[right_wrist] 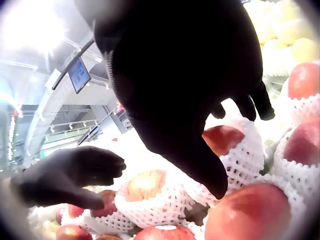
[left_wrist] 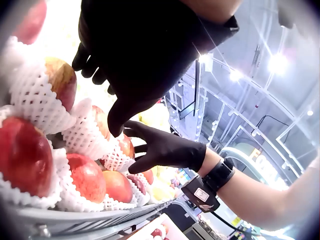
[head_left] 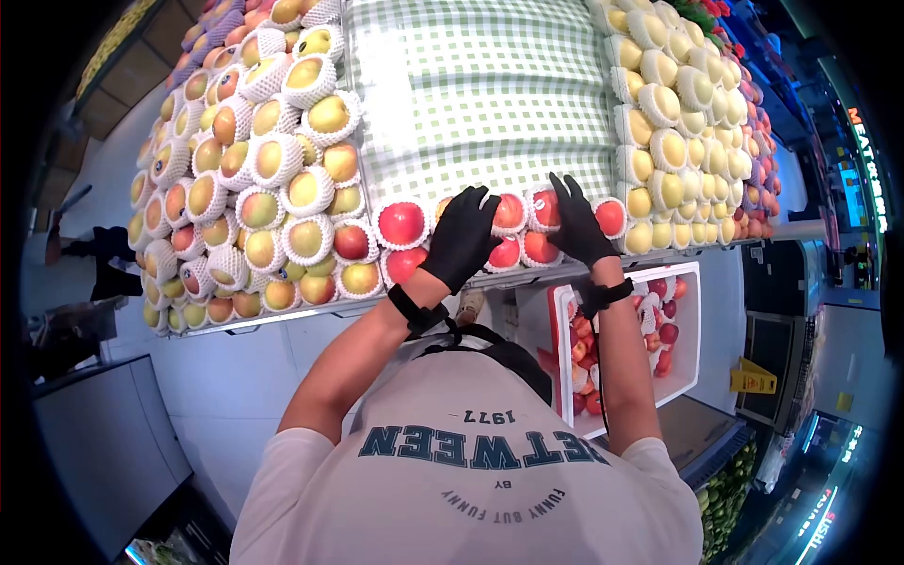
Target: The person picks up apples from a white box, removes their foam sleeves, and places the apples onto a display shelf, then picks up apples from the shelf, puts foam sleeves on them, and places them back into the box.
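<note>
Both hands wear black gloves and lie over two short rows of red apples (head_left: 401,223) in white foam nets at the display's front edge. The left hand (head_left: 463,237) covers part of the rows, partly hiding an apple beneath; in the right wrist view its fingers look fairly straight, thumb beside an apple. The right hand (head_left: 579,224) extends its fingers toward the cloth, between a netted apple (head_left: 544,209) on its left and another apple (head_left: 610,217) on its right. In the right wrist view, its thumb lies close by a netted apple (right_wrist: 223,139).
A green-and-white checked cloth (head_left: 480,104) covers the slope behind the rows. Netted yellow-red fruit (head_left: 266,160) is heaped left, pale yellow fruit (head_left: 670,151) right. Below the edge stands a white foam box (head_left: 692,330) of apples. A yellow floor sign (head_left: 753,377) is farther right.
</note>
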A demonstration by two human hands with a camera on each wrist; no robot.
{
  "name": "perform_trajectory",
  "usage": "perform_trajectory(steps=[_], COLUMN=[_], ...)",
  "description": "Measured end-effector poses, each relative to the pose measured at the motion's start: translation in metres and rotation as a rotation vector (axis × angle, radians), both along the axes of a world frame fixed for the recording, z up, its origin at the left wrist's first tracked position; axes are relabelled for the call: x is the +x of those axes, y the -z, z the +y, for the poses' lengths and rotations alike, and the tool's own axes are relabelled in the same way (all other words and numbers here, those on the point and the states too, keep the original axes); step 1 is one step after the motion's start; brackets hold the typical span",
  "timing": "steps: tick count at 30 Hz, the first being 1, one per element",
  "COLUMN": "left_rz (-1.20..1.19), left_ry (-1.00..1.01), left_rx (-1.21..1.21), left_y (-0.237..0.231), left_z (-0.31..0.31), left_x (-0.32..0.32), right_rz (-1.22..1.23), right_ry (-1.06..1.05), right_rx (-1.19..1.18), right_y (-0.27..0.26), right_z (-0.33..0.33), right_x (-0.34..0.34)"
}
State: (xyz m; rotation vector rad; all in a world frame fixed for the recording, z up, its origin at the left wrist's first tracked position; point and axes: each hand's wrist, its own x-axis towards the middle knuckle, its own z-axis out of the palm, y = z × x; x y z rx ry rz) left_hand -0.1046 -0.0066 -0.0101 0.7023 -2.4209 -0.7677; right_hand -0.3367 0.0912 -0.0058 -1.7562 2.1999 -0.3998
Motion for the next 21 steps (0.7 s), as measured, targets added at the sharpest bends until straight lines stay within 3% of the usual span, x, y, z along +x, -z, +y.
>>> perform_trajectory(steps=[3, 6, 7, 10, 12, 15, 19, 21], left_rz=[0.039, 0.11, 0.077, 0.067, 0.023, 0.01, -0.024, -0.02], left_ry=[0.005, 0.067, 0.126, 0.245, 0.317, 0.39, 0.417, 0.421], left_rx=[0.06, 0.158, 0.224, 0.394, 0.475, 0.521, 0.556, 0.589], left_y=[-0.008, -0.005, -0.005, 0.002, 0.003, 0.009, 0.018, 0.024], left_z=[0.004, 0.012, 0.013, 0.021, 0.022, 0.025, 0.034, 0.037], left_x=[0.025, 0.049, 0.056, 0.07, 0.078, 0.091, 0.099, 0.102], right_rz=[0.0, -0.047, -0.221, -0.343, -0.425, -0.176, -0.385, -0.148], right_ry=[0.075, 0.16, 0.321, 0.465, 0.527, 0.368, 0.457, 0.2], right_rx=[-0.049, -0.28, -0.284, -0.127, -0.158, 0.007, 0.23, 0.181], right_y=[-0.018, -0.016, -0.012, 0.012, 0.035, 0.058, 0.061, 0.085], right_z=[0.02, 0.048, 0.06, 0.101, 0.131, 0.172, 0.214, 0.244], right_x=[0.013, 0.025, 0.034, 0.051, 0.07, 0.093, 0.118, 0.112])
